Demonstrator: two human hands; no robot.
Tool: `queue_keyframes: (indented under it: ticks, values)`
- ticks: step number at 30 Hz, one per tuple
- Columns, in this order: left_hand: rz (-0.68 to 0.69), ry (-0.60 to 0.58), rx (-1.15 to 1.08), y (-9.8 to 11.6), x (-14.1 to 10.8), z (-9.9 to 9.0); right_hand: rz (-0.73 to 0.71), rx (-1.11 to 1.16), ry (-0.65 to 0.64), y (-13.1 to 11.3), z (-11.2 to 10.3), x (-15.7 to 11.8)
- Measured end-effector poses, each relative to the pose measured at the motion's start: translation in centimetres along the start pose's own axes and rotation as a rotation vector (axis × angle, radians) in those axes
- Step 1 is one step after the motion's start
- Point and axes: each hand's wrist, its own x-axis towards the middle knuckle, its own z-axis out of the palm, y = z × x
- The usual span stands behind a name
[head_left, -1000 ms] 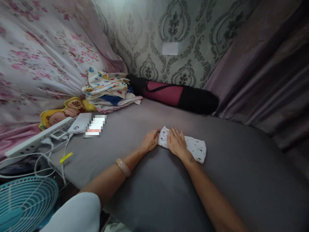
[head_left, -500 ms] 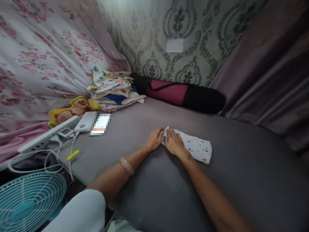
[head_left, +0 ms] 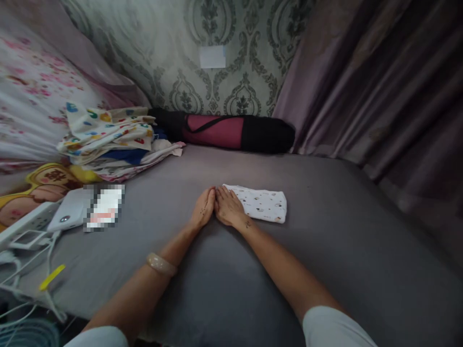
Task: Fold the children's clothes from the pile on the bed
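Observation:
A folded white cloth (head_left: 265, 204) with small dark and brown prints lies flat on the grey bed sheet (head_left: 231, 284). My right hand (head_left: 229, 206) rests palm down on its left end, fingers stretched out and hiding that part. Beside it, my left hand (head_left: 204, 208) stands on its edge with straight fingers, close against the cloth's left end. The fingertips of both hands are nearly together. A pale bangle (head_left: 161, 265) circles my left forearm.
Crumpled printed clothes (head_left: 112, 132) lie at the back left. A black and maroon long bag (head_left: 220, 131) runs along the wall. On the left are a power strip (head_left: 34, 219), a power bank (head_left: 72, 209), cables, a yellow cushion (head_left: 47, 185) and part of a fan (head_left: 29, 332).
The view has swung to the right, so the surroundings sit further left. The cloth lies straighter across the view. Both hands stay at its left end, now closer together.

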Motion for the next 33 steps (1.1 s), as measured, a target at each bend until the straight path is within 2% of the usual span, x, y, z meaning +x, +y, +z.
queue_keyframes:
  ticks: [4, 8, 13, 14, 17, 21, 24, 27, 30, 33]
  values:
    - [0.058, -0.021, 0.041, 0.0, -0.1, -0.2, -0.017, 0.129, 0.006, 0.9, -1.5, -0.4]
    - [0.152, -0.069, 0.153, -0.2, -0.1, 0.0, 0.03, 0.086, 0.145, 4.0, -3.6, -3.1]
    - [0.37, -0.138, 0.345, 0.0, -0.4, 0.5, 0.376, -0.044, 0.279, 10.3, -6.2, -8.4]
    - [0.384, -0.158, 0.387, 0.3, -0.5, 0.5, 0.516, -0.072, 0.289, 11.4, -6.6, -9.3]
    - [0.375, -0.21, 0.478, 1.5, -0.5, 0.8, 0.756, -0.105, 0.188, 13.4, -7.1, -11.3]
    - [0.38, -0.267, 0.497, 4.1, -0.3, 2.3, 0.813, -0.075, 0.097, 13.3, -6.6, -12.0]
    - [0.36, -0.35, 0.486, 5.7, -0.1, 4.2, 0.783, -0.056, 0.094, 12.8, -6.2, -11.5]
    - [0.323, -0.364, 0.501, 6.6, 0.1, 5.7, 0.725, -0.023, 0.096, 12.7, -6.0, -10.9]
    - [0.313, -0.338, 0.534, 6.9, 0.2, 6.3, 0.724, 0.071, 0.125, 13.1, -5.9, -10.4]
    - [0.332, -0.326, 0.57, 7.0, 0.3, 6.2, 0.788, 0.267, 0.233, 13.3, -5.8, -9.9]
